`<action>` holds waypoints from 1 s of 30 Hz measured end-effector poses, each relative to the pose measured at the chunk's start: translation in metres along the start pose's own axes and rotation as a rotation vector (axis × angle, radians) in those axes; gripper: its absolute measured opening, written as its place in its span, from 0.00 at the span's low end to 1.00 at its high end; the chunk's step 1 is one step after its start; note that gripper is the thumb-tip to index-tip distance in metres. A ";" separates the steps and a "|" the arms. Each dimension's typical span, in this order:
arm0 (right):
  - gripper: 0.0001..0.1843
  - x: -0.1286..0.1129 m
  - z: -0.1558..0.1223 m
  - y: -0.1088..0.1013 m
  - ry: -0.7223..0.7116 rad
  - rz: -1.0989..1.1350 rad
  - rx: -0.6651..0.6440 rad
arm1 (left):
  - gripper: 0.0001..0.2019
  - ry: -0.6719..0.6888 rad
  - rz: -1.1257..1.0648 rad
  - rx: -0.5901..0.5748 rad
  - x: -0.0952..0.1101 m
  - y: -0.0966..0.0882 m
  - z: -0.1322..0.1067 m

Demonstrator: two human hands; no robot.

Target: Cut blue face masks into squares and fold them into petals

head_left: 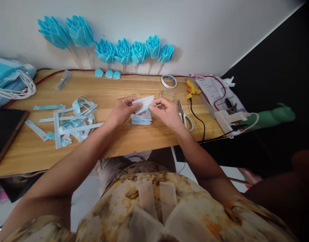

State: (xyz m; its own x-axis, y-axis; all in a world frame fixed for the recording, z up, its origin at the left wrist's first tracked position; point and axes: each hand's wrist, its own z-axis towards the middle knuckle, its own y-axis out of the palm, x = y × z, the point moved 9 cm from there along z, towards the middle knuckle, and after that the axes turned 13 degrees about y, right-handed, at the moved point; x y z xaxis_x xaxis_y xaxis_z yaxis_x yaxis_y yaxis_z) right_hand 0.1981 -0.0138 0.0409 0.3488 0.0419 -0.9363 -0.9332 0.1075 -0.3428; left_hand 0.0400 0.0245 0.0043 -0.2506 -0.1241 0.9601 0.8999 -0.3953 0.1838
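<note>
Between my two hands is a small folded piece of mask fabric [145,102], white with a light-blue edge. My left hand [126,109] grips it on the left, thumb on top. My right hand [166,110] pinches its right edge between thumb and fingertips. Just below the held piece, a small stack of cut mask fabric [141,119] lies on the wooden table [116,141]; the hands hide its upper part. To the right of my right hand lie scissors [184,117] with white handles. A loose pile of cut mask strips [71,121] lies left of my left hand.
Blue fabric flowers [123,51] on sticks line the wall, with small folded blue pieces [109,73] below. Tape rolls [168,81], a yellow glue gun [192,89] and a power strip [226,122] are at right. A mask bundle [10,80] and dark tablet [6,131] are at left.
</note>
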 end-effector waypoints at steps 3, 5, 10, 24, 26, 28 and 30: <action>0.08 0.004 0.001 -0.001 0.016 0.016 0.010 | 0.14 -0.005 0.008 -0.006 0.001 0.001 0.000; 0.07 0.004 0.001 -0.001 0.015 0.018 0.018 | 0.15 -0.006 0.009 -0.012 0.001 0.001 0.000; 0.08 0.005 0.002 0.000 0.039 0.012 0.017 | 0.16 -0.013 0.011 0.000 0.000 -0.001 0.000; 0.27 0.020 0.004 0.008 0.069 0.148 -0.012 | 0.28 0.153 0.048 0.004 0.014 0.002 0.006; 0.33 0.024 0.004 0.011 0.103 0.177 -0.049 | 0.27 0.169 0.059 0.035 0.016 -0.003 0.007; 0.38 0.027 0.004 0.016 0.135 0.213 -0.111 | 0.28 0.180 0.061 0.049 0.018 -0.006 0.007; 0.40 0.028 0.004 0.021 0.167 0.236 -0.172 | 0.30 0.197 0.051 0.052 0.020 -0.006 0.007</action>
State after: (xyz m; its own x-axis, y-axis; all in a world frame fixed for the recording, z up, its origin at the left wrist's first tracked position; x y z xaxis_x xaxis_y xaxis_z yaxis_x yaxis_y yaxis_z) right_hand 0.1884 -0.0060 0.0078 0.1154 -0.1191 -0.9862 -0.9924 -0.0555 -0.1094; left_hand 0.0322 0.0311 0.0242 -0.2646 -0.3208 0.9094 0.9291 -0.3374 0.1513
